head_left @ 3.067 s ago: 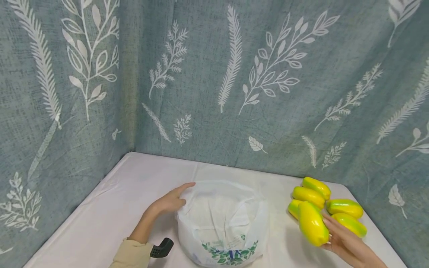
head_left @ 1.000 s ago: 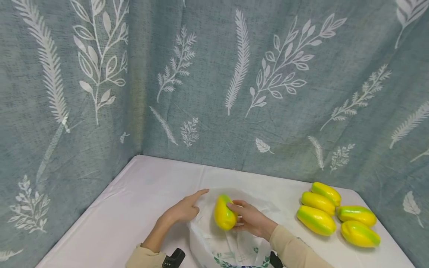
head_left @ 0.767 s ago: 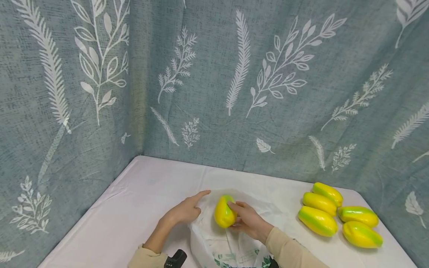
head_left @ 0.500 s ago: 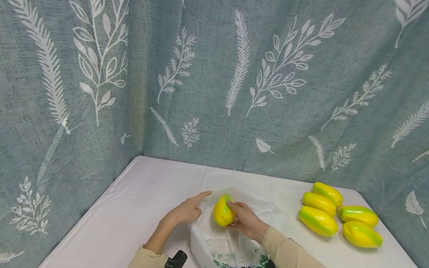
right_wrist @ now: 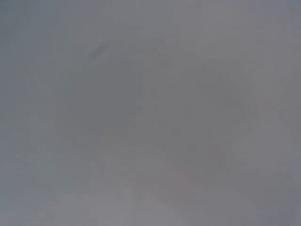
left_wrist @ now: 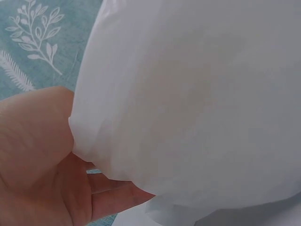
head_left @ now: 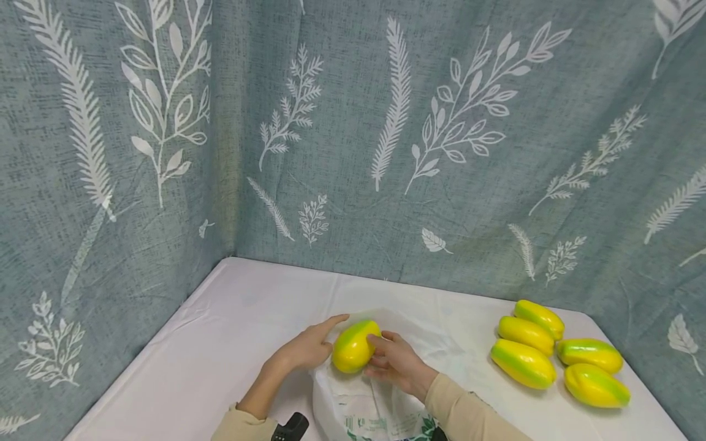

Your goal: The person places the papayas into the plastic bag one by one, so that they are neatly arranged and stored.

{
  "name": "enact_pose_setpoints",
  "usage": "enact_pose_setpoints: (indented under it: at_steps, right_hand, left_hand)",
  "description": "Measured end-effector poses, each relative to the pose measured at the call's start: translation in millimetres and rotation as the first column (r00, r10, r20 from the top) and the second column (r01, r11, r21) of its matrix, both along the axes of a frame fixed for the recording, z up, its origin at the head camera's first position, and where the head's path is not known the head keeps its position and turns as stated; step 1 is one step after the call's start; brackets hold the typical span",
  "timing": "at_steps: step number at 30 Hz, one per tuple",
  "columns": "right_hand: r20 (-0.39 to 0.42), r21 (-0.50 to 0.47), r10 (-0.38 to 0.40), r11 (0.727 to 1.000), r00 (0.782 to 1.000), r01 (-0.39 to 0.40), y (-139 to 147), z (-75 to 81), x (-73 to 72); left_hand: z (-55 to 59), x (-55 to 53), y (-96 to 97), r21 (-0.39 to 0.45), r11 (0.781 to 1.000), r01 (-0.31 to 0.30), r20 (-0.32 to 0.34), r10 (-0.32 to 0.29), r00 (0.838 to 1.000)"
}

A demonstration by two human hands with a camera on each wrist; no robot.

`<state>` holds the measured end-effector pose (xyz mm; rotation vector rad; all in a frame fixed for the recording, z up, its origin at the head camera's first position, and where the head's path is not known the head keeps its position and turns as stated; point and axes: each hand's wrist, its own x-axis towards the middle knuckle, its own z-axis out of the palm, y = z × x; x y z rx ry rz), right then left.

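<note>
A white plastic bag (head_left: 331, 404) with green print stands at the front middle of the table, its mouth facing up. My left hand (head_left: 302, 348) grips its left rim, index finger stretched along the edge. Up close in the left wrist view, the bag's white film (left_wrist: 188, 99) passes between the thumb side and the fingers (left_wrist: 117, 200). My right hand (head_left: 401, 365) holds a glossy yellow-green papaya (head_left: 352, 349) from its right side, thumb on top. The papaya lies slantwise within the bag's mouth, right by the left hand. The right wrist view is a grey blur.
Several more papayas lie grouped at the table's right: one at the back (head_left: 539, 318), others nearer, such as the front right one (head_left: 595, 386). A white cloth (head_left: 254, 306) covers the table. Behind and at the sides hangs a blue-green leaf-patterned curtain (head_left: 342, 135).
My right hand has carried the papaya from the right-hand group over to the bag. In the last half second it shifted left and the papaya tilted over. The left hand stays at the rim.
</note>
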<state>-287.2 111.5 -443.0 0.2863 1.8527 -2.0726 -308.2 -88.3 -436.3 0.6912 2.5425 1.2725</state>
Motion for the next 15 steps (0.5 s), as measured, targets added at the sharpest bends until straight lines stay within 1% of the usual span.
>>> enact_pose_setpoints:
  at_steps: [7,12,15]
  right_hand:
    - [0.001,-0.060,-0.004,0.998,1.000,0.004,2.4,-0.5,-2.1]
    - [0.010,-0.102,-0.007,0.995,1.000,0.008,2.2,0.3,-4.2]
    - [0.011,-0.097,0.009,0.995,1.000,-0.008,3.6,0.2,-4.6]
  left_hand:
    - [0.5,-1.7,-1.0,0.041,0.999,0.009,0.013,-0.009,1.000]
    - [1.2,-2.4,-4.1,0.042,0.999,-0.013,0.019,0.012,1.000]
    - [1.4,-1.9,-6.3,0.032,0.999,-0.026,0.014,0.026,1.000]
